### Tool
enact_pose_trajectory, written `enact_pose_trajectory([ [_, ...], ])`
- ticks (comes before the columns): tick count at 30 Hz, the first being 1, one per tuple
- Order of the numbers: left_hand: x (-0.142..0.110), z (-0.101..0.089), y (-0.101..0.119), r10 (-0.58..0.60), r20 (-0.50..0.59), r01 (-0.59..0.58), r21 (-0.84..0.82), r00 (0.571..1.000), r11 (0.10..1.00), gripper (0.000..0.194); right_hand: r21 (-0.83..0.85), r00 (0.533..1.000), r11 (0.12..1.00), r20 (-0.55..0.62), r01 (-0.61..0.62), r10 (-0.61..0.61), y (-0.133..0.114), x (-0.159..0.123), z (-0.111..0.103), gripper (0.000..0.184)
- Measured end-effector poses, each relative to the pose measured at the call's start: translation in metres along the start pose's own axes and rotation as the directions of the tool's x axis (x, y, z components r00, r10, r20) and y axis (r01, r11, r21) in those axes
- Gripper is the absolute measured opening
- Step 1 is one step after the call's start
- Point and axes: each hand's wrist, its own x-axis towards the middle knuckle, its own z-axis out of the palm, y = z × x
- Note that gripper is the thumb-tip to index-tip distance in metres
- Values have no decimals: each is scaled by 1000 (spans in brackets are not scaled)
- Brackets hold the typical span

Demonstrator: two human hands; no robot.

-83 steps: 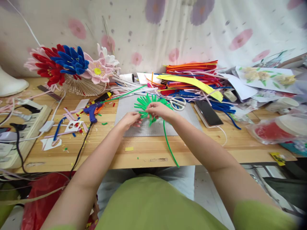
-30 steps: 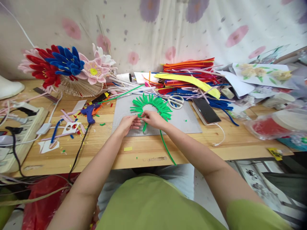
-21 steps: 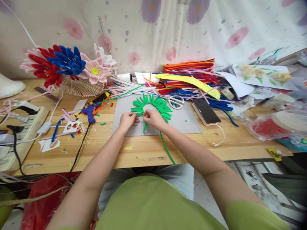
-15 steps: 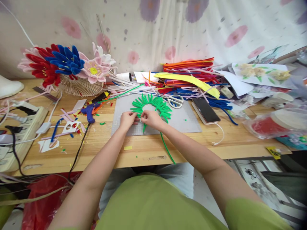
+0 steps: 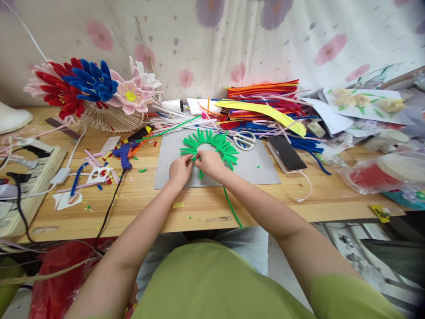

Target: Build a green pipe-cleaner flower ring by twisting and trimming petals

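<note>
A green pipe-cleaner fan of looped petals (image 5: 215,142) lies on a grey cutting mat (image 5: 252,170). My left hand (image 5: 179,170) and my right hand (image 5: 208,162) meet at the fan's lower middle, fingers pinched closed on the green loops. A long green stem (image 5: 232,212) trails from under my right wrist past the table's front edge.
White-handled scissors (image 5: 244,140) and a dark phone (image 5: 286,153) lie right of the mat. A heap of coloured pipe cleaners (image 5: 265,99) is behind. A blue glue gun (image 5: 123,153), a power strip (image 5: 20,181) and finished flowers (image 5: 89,84) sit left.
The green fan has been spread wider on the mat. Both hands have closed in together at its base, the left hand moving right to meet the right.
</note>
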Motion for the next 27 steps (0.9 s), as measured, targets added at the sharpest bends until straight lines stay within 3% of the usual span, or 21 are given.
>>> enact_pose_trajectory([
  [4, -2, -1, 3, 33, 55, -42, 163, 998, 986, 39, -67, 999, 997, 24, 48, -47, -4, 0, -5, 28],
  [9, -5, 0, 2, 84, 85, -104, 260, 993, 960, 39, -126, 993, 986, 53, 112, -106, -1, 3, -7, 25],
  [15, -6, 2, -1, 106, 138, -155, 420, 985, 894, 43, -207, 963, 943, 117, 262, -242, 6, 15, -16, 27],
  [20, -6, 1, -1, 92, 110, -127, 380, 990, 916, 42, -128, 940, 938, 156, 323, -303, 9, 25, -17, 27],
  [27, 2, -7, -6, 45, 106, -58, 123, 993, 991, 44, 106, 968, 980, 173, 167, -184, 14, 19, 0, 25],
])
